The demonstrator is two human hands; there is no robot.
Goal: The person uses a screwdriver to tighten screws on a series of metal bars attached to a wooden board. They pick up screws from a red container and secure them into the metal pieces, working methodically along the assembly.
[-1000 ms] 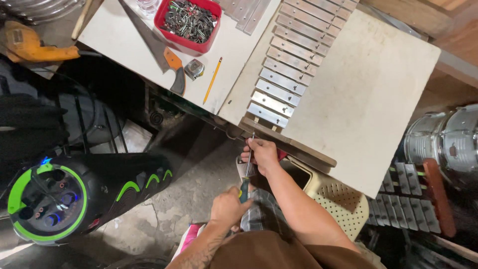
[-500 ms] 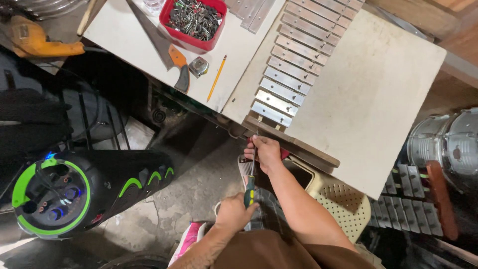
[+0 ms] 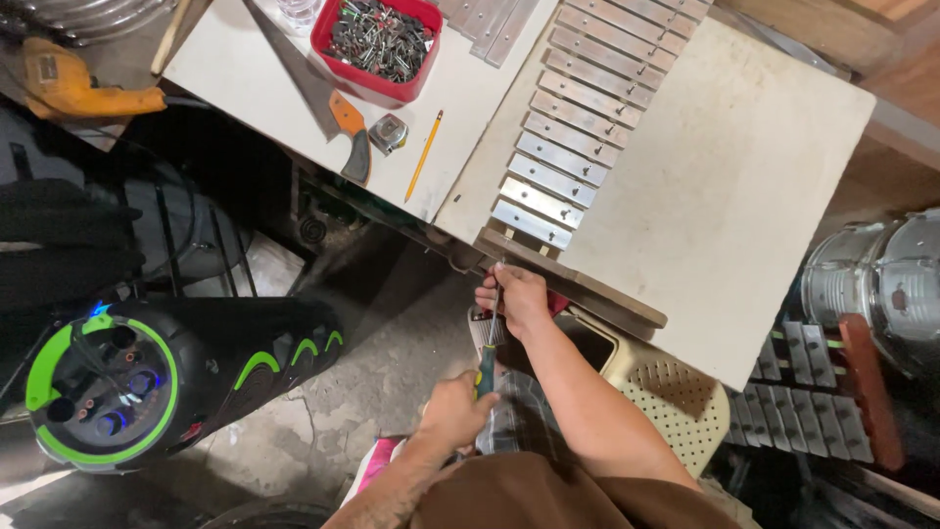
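Note:
A screwdriver [image 3: 487,353] with a green and dark handle points up at the wooden end rail [image 3: 568,276] of a metal-bar xylophone frame at the table's near edge. My left hand [image 3: 452,411] grips the handle from below. My right hand [image 3: 515,297] is closed around the shaft near its tip, right under the rail. A row of several silver metal bars [image 3: 573,118] lies across the frame on the white table [image 3: 744,186].
A red tray of screws [image 3: 377,37], a handsaw [image 3: 328,108], a tape measure [image 3: 389,133] and a pencil [image 3: 424,156] lie on the table's left part. An orange drill [image 3: 69,88] sits far left. A black and green speaker [image 3: 147,377] lies on the floor; a beige plastic stool [image 3: 666,392] and drums [image 3: 881,284] stand right.
The view has shifted slightly. My right hand has slid a little along the shaft toward the rail; both hands stay on the screwdriver.

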